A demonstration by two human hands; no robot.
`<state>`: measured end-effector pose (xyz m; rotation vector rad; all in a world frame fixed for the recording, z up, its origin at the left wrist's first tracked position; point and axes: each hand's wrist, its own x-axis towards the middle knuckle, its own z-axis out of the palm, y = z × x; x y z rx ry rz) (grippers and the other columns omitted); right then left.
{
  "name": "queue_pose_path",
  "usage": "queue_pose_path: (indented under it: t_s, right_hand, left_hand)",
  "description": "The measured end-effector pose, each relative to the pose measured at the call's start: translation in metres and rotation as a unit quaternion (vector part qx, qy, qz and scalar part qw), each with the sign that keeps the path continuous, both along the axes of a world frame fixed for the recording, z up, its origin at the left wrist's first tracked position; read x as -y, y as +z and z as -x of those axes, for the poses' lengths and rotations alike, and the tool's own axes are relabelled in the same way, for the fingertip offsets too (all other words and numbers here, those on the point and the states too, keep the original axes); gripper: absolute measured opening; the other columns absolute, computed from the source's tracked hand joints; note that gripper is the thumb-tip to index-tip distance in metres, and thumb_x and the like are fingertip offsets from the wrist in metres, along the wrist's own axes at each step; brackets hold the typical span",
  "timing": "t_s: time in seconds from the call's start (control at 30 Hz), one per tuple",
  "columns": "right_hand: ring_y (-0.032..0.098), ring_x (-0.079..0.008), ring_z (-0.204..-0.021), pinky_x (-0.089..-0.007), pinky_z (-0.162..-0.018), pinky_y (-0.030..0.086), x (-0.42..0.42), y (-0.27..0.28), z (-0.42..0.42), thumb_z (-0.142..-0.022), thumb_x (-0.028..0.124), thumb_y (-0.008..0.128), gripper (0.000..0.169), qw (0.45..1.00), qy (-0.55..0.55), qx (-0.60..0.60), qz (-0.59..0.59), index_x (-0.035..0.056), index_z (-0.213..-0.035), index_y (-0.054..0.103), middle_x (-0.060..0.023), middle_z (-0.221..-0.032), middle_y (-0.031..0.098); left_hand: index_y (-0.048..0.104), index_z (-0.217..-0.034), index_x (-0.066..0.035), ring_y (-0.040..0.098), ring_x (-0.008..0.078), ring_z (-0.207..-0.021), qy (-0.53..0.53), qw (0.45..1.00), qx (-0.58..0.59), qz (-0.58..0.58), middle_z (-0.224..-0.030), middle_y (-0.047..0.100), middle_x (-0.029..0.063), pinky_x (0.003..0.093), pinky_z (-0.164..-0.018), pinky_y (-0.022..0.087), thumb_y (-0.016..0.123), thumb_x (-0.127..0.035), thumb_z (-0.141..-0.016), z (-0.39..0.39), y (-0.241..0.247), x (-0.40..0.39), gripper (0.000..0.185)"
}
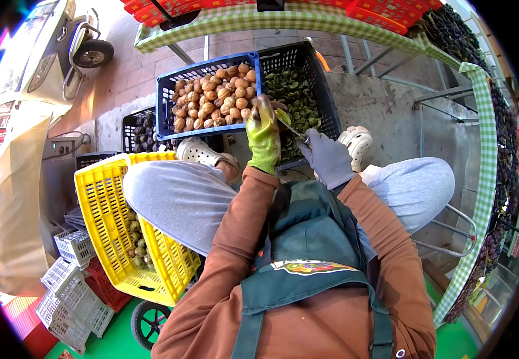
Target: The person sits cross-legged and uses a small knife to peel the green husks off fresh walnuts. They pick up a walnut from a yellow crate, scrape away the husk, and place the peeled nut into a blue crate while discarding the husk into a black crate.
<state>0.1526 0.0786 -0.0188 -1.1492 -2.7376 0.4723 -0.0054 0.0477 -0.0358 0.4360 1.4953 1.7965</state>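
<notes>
My left hand [263, 134], in a yellow-green glove with dark stained fingers, grips a green-husked walnut [283, 116] that the fingers partly hide. A grey glove covers my right hand [329, 157], which is closed around a knife [293, 130]; its thin blade points at the green husk. Just left of my left hand, a blue plastic crate [210, 133] holds many brown, shelled-looking walnuts [216, 96] without green husk. Under and beyond both hands, a black crate [326, 94] contains cut green husk pieces [297, 96].
A tilted yellow crate [102, 215] with husk-flecked walnuts [138, 238] leans by my left leg. Dark round fruit fills another black crate [140, 130]. Ahead stands a table with a green checked cloth [241, 22] and red boxes [380, 15]. Grapes [504, 134] line the right side.
</notes>
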Motion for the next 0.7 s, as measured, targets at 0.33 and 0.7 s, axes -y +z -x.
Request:
queue_pose_path:
  t_s: [0.33,0.7]
  right_hand:
    - [0.065,-0.0433,-0.074,-0.0493,-0.061,0.049,-0.005,0.036,-0.004,-0.099,0.038,0.058,0.035,0.952,-0.053,-0.172,0.247,0.0034,-0.094,0.058,-0.0214,-0.074,0.066]
    - [0.063,-0.043,-0.071,-0.0496,-0.06,0.048,-0.016,0.042,-0.021,-0.099,0.039,0.058,0.037,0.964,0.015,-0.117,0.238,0.003,-0.09,0.056,-0.021,-0.069,0.063]
  left_hand:
    - [0.053,-0.133,0.003,0.064,0.0295,-0.107,-0.105,0.937,0.316,-0.102,-0.122,0.063,0.0197,0.0353,-0.079,0.052,0.044,-0.062,-0.099,-0.003,0.018,0.004,0.075]
    - [0.057,-0.127,0.002,0.063,0.0224,-0.086,-0.104,0.951,0.278,-0.089,-0.105,0.067,0.016,0.0288,-0.064,0.047,0.041,-0.054,-0.102,-0.001,0.021,0.008,0.063]
